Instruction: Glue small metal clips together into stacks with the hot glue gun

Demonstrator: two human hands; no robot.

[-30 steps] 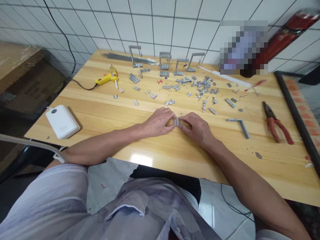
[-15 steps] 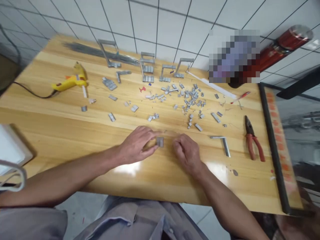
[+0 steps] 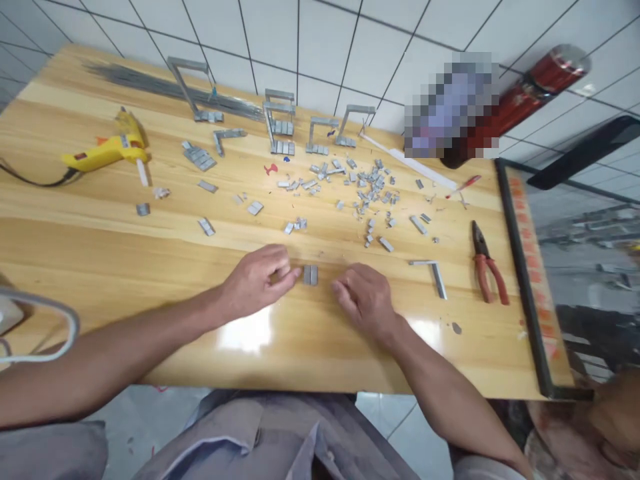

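Two small grey metal strips (image 3: 311, 275) lie side by side on the wooden table, between my hands. My left hand (image 3: 257, 283) is just to their left, its fingers loosely curled and its thumb held out. The thumb tip is close to the strips' left edge; I cannot tell if it touches them. A gap shows between thumb and index finger, with nothing visible in it. To the right of the strips, my right hand (image 3: 365, 297) rests on the table in a closed fist, thumb against the fingers. What it may hold is hidden.
Grey offcuts (image 3: 373, 190) are scattered beyond my hands. Several small bent metal frames (image 3: 280, 127) stand near the tiled wall. A yellow glue gun (image 3: 107, 153) lies left, red-handled pliers (image 3: 485, 267) right. An L-shaped metal piece (image 3: 437, 277) lies nearer my right hand.
My left index finger, stretched out beyond the strips before, is now curled back, and the hand has drawn slightly left of them. My right fist looks the same. The whole view has shifted.
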